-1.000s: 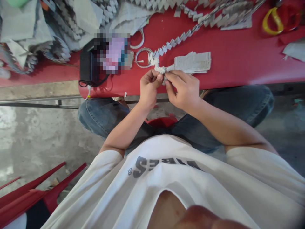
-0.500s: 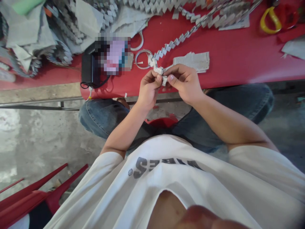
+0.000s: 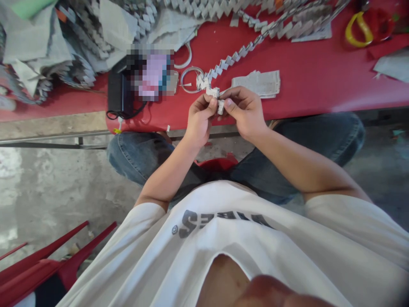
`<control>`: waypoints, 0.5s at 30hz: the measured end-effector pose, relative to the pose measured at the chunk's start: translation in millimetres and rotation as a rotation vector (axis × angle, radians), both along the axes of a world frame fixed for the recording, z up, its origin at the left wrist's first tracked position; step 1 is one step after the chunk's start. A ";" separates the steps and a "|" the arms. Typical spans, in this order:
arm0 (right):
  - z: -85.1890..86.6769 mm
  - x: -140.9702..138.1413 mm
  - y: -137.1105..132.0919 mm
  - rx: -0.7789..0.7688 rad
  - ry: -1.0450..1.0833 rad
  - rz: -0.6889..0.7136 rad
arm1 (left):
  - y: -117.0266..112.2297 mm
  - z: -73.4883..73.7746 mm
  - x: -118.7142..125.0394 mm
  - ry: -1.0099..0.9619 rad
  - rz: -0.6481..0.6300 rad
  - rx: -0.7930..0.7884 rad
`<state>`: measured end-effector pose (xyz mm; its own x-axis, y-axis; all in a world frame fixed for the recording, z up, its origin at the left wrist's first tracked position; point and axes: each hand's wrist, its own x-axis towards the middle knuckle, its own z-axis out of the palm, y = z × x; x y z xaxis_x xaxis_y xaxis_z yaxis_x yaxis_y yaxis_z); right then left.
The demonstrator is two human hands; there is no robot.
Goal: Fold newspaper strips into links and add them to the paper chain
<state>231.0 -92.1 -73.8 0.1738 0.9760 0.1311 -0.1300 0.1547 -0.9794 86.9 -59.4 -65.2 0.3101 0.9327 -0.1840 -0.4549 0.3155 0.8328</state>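
Observation:
A zigzag chain of folded paper (image 3: 230,60) runs from the back of the red table down to my two hands. My left hand (image 3: 202,117) pinches the chain near its end, thumb and fingers closed on it. Across from it, my right hand (image 3: 246,111) holds the end link between thumb and index finger. The fingertips of both hands are close together just above the table's front edge. Behind my right hand lies a stack of flat paper strips (image 3: 255,83). A pale ring (image 3: 191,79) rests by the chain, left of centre.
On the red table (image 3: 313,76), more folded chains (image 3: 204,8) and paper sheets (image 3: 35,38) pile up at the back and left. A black box with a cord (image 3: 119,96) stands beside a blurred-out item. Scissors with yellow handles (image 3: 359,32) lie back right. A red chair (image 3: 35,273) is lower left.
Both hands keep their grip on the chain's end, with only slight finger movement. The view has shifted a little; everything on the table stays in place.

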 end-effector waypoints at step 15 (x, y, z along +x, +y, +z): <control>-8.3 12.1 4.2 -0.014 -0.225 -0.071 | 6.4 21.3 -28.1 -0.055 -0.145 -0.239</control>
<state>243.2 -87.9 -82.1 0.2099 0.9645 0.1603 0.1022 0.1414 -0.9847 58.8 -53.1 -43.9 0.4529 0.8101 -0.3724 -0.4334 0.5650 0.7021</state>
